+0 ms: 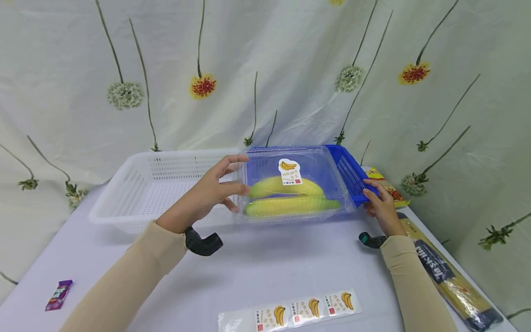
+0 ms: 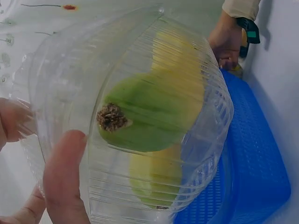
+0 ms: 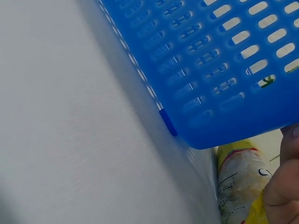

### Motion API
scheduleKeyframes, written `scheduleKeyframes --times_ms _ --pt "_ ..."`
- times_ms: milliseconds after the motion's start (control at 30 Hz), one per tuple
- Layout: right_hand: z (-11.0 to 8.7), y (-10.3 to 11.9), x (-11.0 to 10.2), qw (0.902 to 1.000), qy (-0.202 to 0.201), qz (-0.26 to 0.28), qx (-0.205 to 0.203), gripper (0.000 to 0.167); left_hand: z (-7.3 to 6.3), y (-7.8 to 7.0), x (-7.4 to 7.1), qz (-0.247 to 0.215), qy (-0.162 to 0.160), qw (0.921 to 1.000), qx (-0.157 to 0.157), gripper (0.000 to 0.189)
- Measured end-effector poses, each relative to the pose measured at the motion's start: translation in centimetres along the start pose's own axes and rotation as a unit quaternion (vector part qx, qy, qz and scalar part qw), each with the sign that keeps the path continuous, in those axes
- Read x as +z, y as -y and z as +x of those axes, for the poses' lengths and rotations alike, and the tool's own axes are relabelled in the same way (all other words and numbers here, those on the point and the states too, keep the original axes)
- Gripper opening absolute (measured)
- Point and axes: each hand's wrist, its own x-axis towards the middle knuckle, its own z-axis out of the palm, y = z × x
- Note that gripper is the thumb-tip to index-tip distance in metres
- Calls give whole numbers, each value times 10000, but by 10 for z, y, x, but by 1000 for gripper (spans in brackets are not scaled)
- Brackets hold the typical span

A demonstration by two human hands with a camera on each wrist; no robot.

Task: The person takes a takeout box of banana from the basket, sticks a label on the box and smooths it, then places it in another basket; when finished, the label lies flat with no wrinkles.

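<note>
A clear plastic clamshell box (image 1: 319, 166) holds yellow-green bananas (image 1: 286, 188) and bears a white banana sticker (image 1: 291, 172). My left hand (image 1: 213, 189) grips the box by its left end; the left wrist view has the thumb (image 2: 65, 179) against the clear wall. In the head view the box overlaps most of a blue perforated basket (image 1: 350, 170). At the basket's right front corner, my right hand (image 1: 382, 208) holds the rim. Only part of that hand enters the right wrist view, beside the basket's blue wall (image 3: 224, 126).
Left of the box stands a white basket (image 1: 124, 184). A yellow snack bag (image 1: 387, 186) and a long pasta packet (image 1: 448, 272) lie at the right. Nearer are a strip of banana stickers (image 1: 290, 313) and a small purple packet (image 1: 59, 295). A flowered curtain hangs behind.
</note>
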Motion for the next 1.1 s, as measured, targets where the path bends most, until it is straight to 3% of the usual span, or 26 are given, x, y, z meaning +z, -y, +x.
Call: scheduleKeyframes --times_ms 500,1100 --pt "0 -3 1 9998 -68 57 -192 31 51 4 10 -526 -439 9977 18 75" --pt "2 -7 2 9996 -114 -55 -263 38 92 24 36 -1320 -809 9876 -268 72"
